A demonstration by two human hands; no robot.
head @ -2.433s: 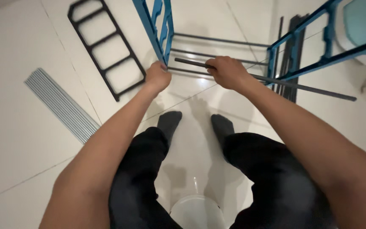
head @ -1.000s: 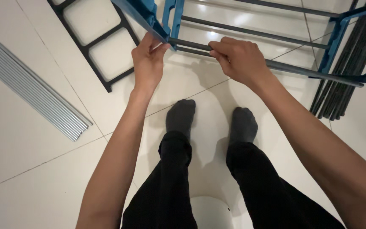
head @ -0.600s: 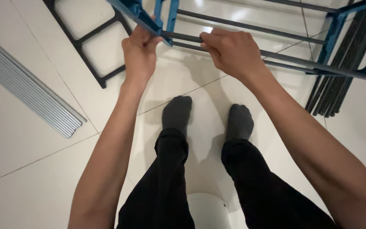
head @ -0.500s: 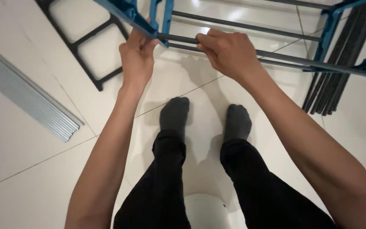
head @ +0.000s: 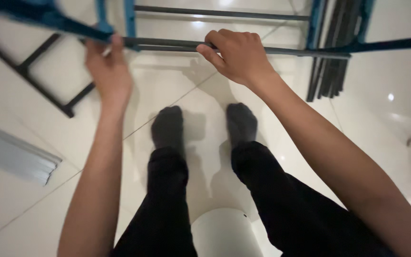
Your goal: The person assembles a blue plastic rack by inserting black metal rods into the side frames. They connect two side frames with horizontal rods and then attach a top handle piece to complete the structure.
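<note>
1. Two hands are raised toward twelve o'clock, both at one dark grey rod that runs across the view, its long axis from nine to three o'clock.
2. The right hand is clamped on that rod, fingers curled over the top and knuckles up, gripping left of the rod's middle.
3. The left hand sits at ten o'clock, where the rod's near end meets the blue side frame; its fingers are closed around that joint, though blur hides exactly what they pinch.
4. So the left hand is the nearer one to the rod's nine o'clock end, while the three o'clock end reaches the second blue frame, well apart from both hands.
5. Another grey rod lies parallel, farther toward twelve o'clock.
6. On the white tiled floor: a black ladder-shaped panel at ten, a bundle of silver rods at eight, a bundle of dark rods at two.
7. Socked feet stand below the rod.
</note>
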